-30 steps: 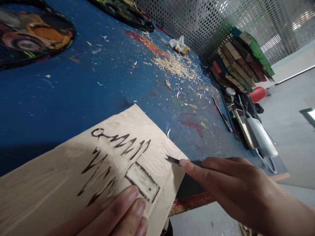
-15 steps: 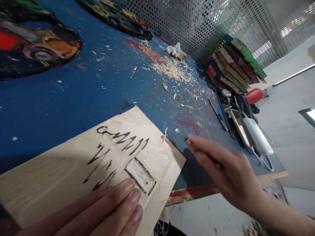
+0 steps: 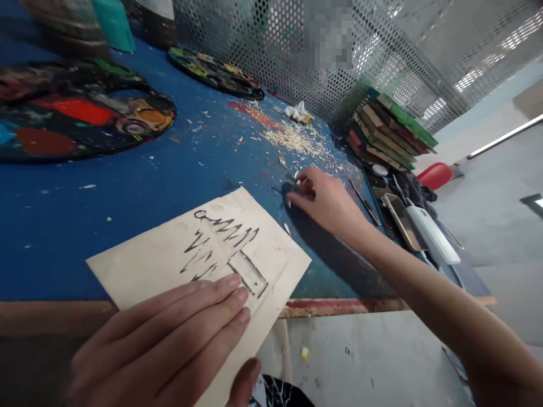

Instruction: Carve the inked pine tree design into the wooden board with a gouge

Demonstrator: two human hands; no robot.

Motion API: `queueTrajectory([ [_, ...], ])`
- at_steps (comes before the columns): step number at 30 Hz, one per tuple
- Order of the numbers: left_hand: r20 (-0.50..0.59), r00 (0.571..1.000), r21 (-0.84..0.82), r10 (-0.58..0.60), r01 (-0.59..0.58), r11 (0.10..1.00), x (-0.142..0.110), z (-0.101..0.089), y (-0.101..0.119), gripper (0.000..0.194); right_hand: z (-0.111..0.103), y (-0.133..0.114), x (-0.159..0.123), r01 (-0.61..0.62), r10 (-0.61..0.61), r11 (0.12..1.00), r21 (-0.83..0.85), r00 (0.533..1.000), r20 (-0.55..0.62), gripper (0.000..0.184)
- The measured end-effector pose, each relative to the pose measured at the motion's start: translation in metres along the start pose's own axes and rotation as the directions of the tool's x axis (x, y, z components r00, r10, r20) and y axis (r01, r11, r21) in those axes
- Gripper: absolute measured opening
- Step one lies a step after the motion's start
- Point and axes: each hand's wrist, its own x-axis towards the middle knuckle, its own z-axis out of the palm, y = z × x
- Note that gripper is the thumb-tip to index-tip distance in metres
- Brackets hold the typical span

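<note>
My left hand (image 3: 178,333) lies over a pale wooden board (image 3: 148,249), its fingers stretched across the face and its thumb at the near right edge. The board carries black zigzag marks and a small outlined rectangle (image 3: 249,274); one corner juts past the table's front edge. Beyond the board's right side, my right hand (image 3: 324,195) is low over the table, apart from the board. Its fingers are curled in with the thumb close to them. Something small and thin shows at the fingertips, too blurred to name. Pale wood shavings (image 3: 297,138) are heaped just past this hand.
A large paint-covered palette (image 3: 97,121) lies at left, a smaller palette (image 3: 216,73) farther back. A perforated metal panel (image 3: 271,51) stands behind. At right are a stack of painted blocks (image 3: 392,130), a pen-like tool (image 3: 363,202), a phone (image 3: 401,217) and a white device (image 3: 432,234).
My right hand has moved away from the board's edge, farther over the table towards the shavings. The view has shifted, showing more of the palette and the table's front edge. My left hand stays on the board.
</note>
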Motion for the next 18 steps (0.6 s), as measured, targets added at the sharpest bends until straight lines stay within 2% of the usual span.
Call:
queueTrajectory([
  [1, -0.006, 0.999, 0.014, 0.033, -0.033, 0.999, -0.002, 0.001, -0.002, 0.037, -0.001, 0.002, 0.003, -0.032, 0.032, 0.999, 0.003, 0.997, -0.076, 0.017],
  [2, -0.015, 0.998, 0.028, 0.053, -0.053, 0.998, -0.004, 0.002, -0.004, 0.039, -0.003, 0.001, 0.003, -0.067, 0.075, 0.994, 0.081, 0.993, -0.094, 0.014],
  [3, -0.022, 0.998, 0.042, 0.066, -0.065, 0.997, -0.006, 0.003, -0.004, 0.040, -0.005, -0.002, 0.001, -0.106, 0.114, 0.968, 0.226, 0.993, -0.021, 0.014],
  [4, -0.031, 0.997, 0.054, 0.073, -0.071, 0.996, -0.007, 0.004, -0.005, 0.040, -0.008, -0.006, -0.003, -0.166, 0.115, 0.900, 0.404, 0.982, 0.147, 0.016],
  [5, -0.038, 0.996, 0.063, 0.076, -0.074, 0.995, -0.008, 0.005, -0.004, 0.040, -0.010, -0.011, -0.007, -0.258, 0.045, 0.790, 0.556, 0.929, 0.367, 0.018],
  [6, -0.044, 0.996, 0.070, 0.078, -0.075, 0.995, -0.008, 0.006, -0.004, 0.040, -0.011, -0.015, -0.012, -0.369, -0.074, 0.675, 0.639, 0.828, 0.556, 0.020],
  [7, -0.052, 0.995, 0.075, 0.080, -0.076, 0.994, -0.008, 0.007, -0.004, 0.040, -0.012, -0.019, -0.015, -0.454, -0.167, 0.585, 0.671, 0.743, 0.649, 0.020],
  [8, -0.059, 0.995, 0.079, 0.082, -0.077, 0.994, -0.007, 0.007, -0.003, 0.040, -0.013, -0.021, -0.016, -0.487, -0.181, 0.531, 0.694, 0.735, 0.654, 0.019],
  [9, -0.064, 0.994, 0.080, 0.087, -0.082, 0.993, -0.006, 0.007, -0.003, 0.039, -0.012, -0.022, -0.016, -0.455, -0.108, 0.507, 0.732, 0.809, 0.578, 0.018],
  [10, -0.067, 0.993, 0.079, 0.094, -0.089, 0.993, -0.005, 0.007, -0.003, 0.036, -0.012, -0.021, -0.015, -0.365, 0.021, 0.507, 0.781, 0.911, 0.412, 0.017],
  [11, -0.065, 0.993, 0.077, 0.102, -0.097, 0.992, -0.003, 0.006, -0.003, 0.033, -0.011, -0.020, -0.014, -0.254, 0.135, 0.522, 0.815, 0.967, 0.215, 0.018],
  [12, -0.066, 0.992, 0.071, 0.111, -0.106, 0.992, -0.002, 0.005, -0.003, 0.029, -0.010, -0.019, -0.013, -0.178, 0.169, 0.531, 0.828, 0.980, 0.103, 0.019],
  [13, -0.061, 0.991, 0.064, 0.118, -0.114, 0.991, -0.001, 0.005, -0.004, 0.025, -0.008, -0.018, -0.012, -0.162, 0.111, 0.520, 0.839, 0.986, 0.121, 0.021],
  [14, -0.052, 0.991, 0.058, 0.125, -0.122, 0.991, 0.001, 0.004, -0.004, 0.022, -0.006, -0.017, -0.011, -0.203, 0.000, 0.497, 0.844, 0.972, 0.233, 0.021],
  [15, -0.045, 0.990, 0.055, 0.131, -0.129, 0.990, 0.002, 0.004, -0.003, 0.020, -0.004, -0.017, -0.011, -0.272, -0.109, 0.486, 0.830, 0.924, 0.367, 0.019],
  [16, -0.041, 0.990, 0.056, 0.134, -0.132, 0.990, 0.003, 0.004, -0.003, 0.019, -0.002, -0.017, -0.010, -0.333, -0.166, 0.512, 0.792, 0.867, 0.471, 0.017],
  [17, -0.044, 0.989, 0.060, 0.139, -0.136, 0.989, 0.005, 0.005, -0.003, 0.019, 0.000, -0.016, -0.009, -0.309, -0.088, 0.548, 0.778, 0.903, 0.420, 0.013],
  [18, -0.052, 0.988, 0.066, 0.145, -0.141, 0.988, 0.006, 0.005, -0.003, 0.018, 0.002, -0.016, -0.008, -0.235, 0.047, 0.591, 0.772, 0.965, 0.259, 0.012],
])
